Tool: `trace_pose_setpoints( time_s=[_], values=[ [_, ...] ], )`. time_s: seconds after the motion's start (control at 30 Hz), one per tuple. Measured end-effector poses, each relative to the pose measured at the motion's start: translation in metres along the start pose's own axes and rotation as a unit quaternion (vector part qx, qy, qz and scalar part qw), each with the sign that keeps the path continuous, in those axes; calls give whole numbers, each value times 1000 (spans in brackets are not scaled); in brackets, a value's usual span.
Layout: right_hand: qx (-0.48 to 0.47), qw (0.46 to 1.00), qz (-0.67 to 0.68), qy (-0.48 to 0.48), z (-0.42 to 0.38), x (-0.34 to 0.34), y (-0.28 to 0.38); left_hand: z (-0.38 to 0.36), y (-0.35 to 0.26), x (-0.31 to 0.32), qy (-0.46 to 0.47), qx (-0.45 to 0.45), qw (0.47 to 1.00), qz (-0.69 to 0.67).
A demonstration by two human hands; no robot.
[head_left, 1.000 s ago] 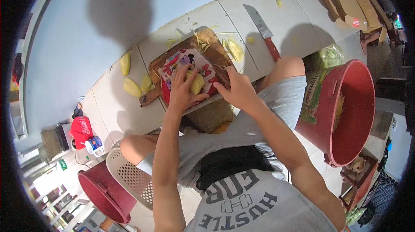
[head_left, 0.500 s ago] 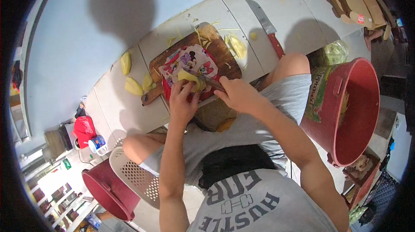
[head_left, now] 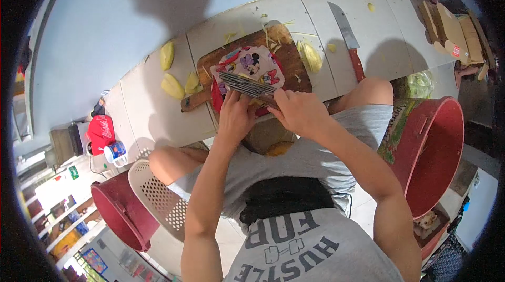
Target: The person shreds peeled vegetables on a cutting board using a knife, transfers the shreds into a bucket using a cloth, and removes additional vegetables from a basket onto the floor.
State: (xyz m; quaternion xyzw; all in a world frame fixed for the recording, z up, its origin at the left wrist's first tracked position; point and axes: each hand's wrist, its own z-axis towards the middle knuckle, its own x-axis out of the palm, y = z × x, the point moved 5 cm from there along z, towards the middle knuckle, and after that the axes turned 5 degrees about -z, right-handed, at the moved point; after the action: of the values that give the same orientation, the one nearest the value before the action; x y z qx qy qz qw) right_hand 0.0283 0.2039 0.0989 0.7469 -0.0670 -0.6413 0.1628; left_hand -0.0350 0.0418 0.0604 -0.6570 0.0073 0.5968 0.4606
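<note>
My right hand is closed round the handle of a knife; its blade points left and shows as several dark and light stripes. Under the blade, my left hand has its fingers curled on a peeled yellow-green fruit, mostly hidden by the knife and hands. Both hands are over a cartoon-print cloth on a wooden cutting board. Cut fruit pieces lie left of the board, and another fruit piece with thin shreds lies at its right.
A large red-handled knife rests on the tiled surface at the right. Red tubs stand on both sides, with a white perforated basket by my left knee. A mug is at the left and cardboard at the far right.
The knife has risen and turned so its blade now covers most of the fruit. The whole view has shifted, with the board appearing further right.
</note>
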Motion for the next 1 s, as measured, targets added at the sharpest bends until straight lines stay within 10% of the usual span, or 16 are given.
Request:
trace_pose_setpoints(
  time_s=[0.3, 1.0],
  values=[
    [-86, 991, -32, -98, -2, 3, 9, -1, 11, 13, 71, -38, 996, -40],
    [37, 999, -7, 34, 9, 15, -10, 8, -8, -2, -30, 12, 999, 14]
  ],
)
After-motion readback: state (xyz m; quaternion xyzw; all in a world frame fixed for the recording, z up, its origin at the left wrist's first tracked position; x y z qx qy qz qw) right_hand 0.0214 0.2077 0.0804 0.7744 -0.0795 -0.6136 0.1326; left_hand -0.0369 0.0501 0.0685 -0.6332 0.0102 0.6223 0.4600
